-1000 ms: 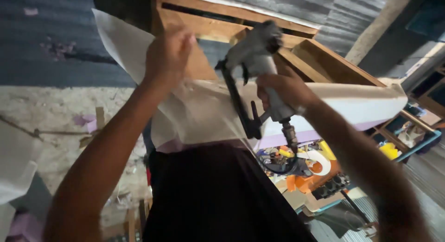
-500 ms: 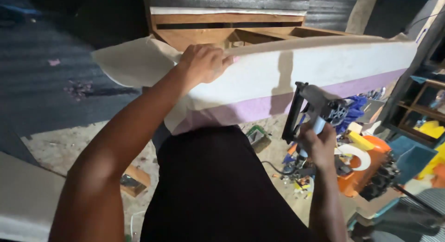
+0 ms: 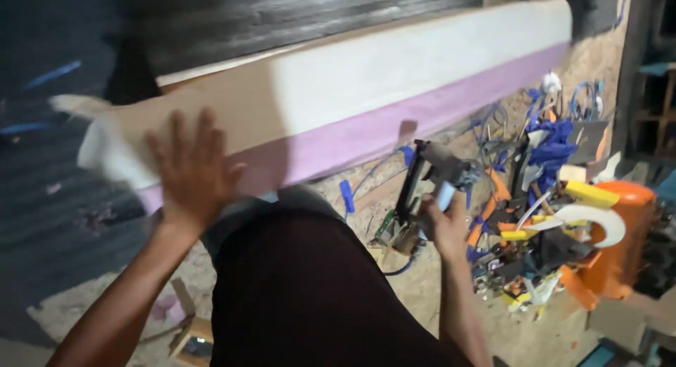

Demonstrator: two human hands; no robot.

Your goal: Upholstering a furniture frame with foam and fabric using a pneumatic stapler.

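Note:
My left hand [image 3: 191, 171] lies flat with fingers spread on a long padded panel [image 3: 394, 85] covered in white fabric with a pink foam strip along its lower edge. My right hand [image 3: 445, 225] hangs lower at the right and grips the handle of a grey staple gun [image 3: 422, 191], which points down toward the floor, away from the panel. My dark trousers [image 3: 303, 289] fill the lower middle of the view.
A heap of tools, blue and orange cables, a roll of white tape [image 3: 595, 223] and an orange container [image 3: 627, 233] lies on the sawdust floor at the right. A small wooden block [image 3: 193, 335] sits at the lower left. Dark corrugated sheeting [image 3: 296, 15] stands behind the panel.
My right hand has lowered the staple gun from the panel's top edge down beside my leg. My left hand slid from the top of the panel onto its front face.

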